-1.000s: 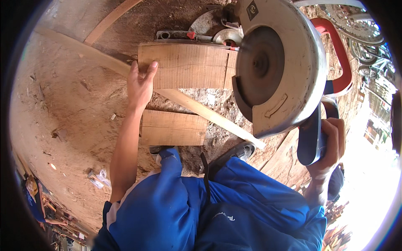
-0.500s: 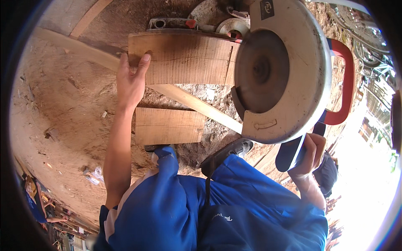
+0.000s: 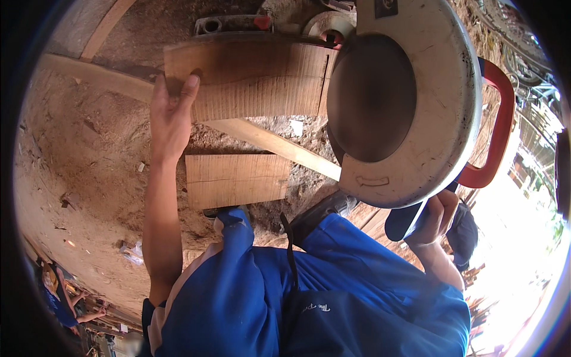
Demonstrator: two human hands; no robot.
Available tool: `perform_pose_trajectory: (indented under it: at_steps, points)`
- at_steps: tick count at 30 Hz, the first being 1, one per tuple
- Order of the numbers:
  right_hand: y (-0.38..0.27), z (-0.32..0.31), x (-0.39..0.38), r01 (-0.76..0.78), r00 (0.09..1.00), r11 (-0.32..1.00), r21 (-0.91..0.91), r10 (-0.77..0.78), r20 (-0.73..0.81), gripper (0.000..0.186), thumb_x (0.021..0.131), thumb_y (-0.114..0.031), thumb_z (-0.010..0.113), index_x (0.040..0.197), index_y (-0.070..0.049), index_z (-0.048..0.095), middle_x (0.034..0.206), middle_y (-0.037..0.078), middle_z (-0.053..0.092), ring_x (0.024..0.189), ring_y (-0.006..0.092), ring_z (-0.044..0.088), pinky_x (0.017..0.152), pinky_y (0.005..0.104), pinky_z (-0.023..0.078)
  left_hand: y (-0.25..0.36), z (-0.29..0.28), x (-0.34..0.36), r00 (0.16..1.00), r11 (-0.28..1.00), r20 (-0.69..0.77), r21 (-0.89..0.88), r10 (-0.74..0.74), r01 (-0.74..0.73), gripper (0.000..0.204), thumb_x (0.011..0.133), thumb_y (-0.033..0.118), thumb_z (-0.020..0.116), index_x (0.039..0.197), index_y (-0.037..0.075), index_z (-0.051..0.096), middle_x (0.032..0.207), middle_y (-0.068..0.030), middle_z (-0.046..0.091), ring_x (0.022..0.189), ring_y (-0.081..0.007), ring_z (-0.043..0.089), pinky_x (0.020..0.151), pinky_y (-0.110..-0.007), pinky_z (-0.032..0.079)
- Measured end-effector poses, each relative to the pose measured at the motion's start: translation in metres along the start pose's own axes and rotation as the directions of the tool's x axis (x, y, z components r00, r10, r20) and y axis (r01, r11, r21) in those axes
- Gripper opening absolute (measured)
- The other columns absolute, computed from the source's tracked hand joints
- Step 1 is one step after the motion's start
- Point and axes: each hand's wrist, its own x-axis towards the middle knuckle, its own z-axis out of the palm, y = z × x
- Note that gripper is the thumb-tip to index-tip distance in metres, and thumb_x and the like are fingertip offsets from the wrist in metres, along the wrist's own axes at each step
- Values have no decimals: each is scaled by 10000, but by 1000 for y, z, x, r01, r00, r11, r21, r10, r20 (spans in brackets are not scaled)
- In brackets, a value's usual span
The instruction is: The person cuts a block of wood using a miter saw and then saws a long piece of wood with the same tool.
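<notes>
My left hand (image 3: 172,128) grips the left end of a thick wooden board (image 3: 256,80), its thumb on the upper face. The board's right end, with a dark line across it, runs to the edge of a miter saw (image 3: 440,113). That saw has a big pale guard, a blurred dark blade disc and a red carrying handle (image 3: 502,119). Wrapped round its dark blue grip is my right hand (image 3: 433,220). Where blade and board meet is hidden behind the guard. Nearer to me, a shorter wooden board (image 3: 238,180) lies by my feet.
A light wooden strip (image 3: 279,146) runs slantwise beneath the saw area over dusty ground. My shoe (image 3: 324,214) is close to the saw. At the lower left another person (image 3: 59,303) is partly in view. Wheels and metal parts (image 3: 511,35) stand at the upper right.
The view has shifted a little. The saw's guard looks slightly larger and its disc more blurred. The held board and my left hand appear farther left; both hands keep their grips.
</notes>
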Motion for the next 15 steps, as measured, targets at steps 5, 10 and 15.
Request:
perform_pose_trajectory:
  at_steps: [5,10,15]
  points:
    - [-3,9,0,-2,1000,1000,-1,2,-19,496,767,-43,824,1171,37,548,1005,167,560,862,264,607,715,351,495,0,-2,2,996,992,54,-109,75,-69,626,1023,424,652,1411,-45,503,1313,-177,650,1232,-248,610,1089,-363,449]
    - [-4,11,0,-16,1000,1000,10,16,0,512,763,-65,837,1176,20,547,1003,159,556,872,266,602,724,364,491,0,-2,2,995,992,60,-103,79,-72,569,1034,375,651,1405,-33,515,1300,-156,654,1211,-227,613,1071,-351,454]
    - [-4,16,-10,-51,999,999,-9,51,7,547,754,-88,859,1190,-5,539,1056,164,545,934,284,605,761,383,498,-3,-4,5,989,981,80,-159,122,-108,580,1030,363,661,1410,-45,502,1309,-154,641,1206,-220,607,1065,-348,453]
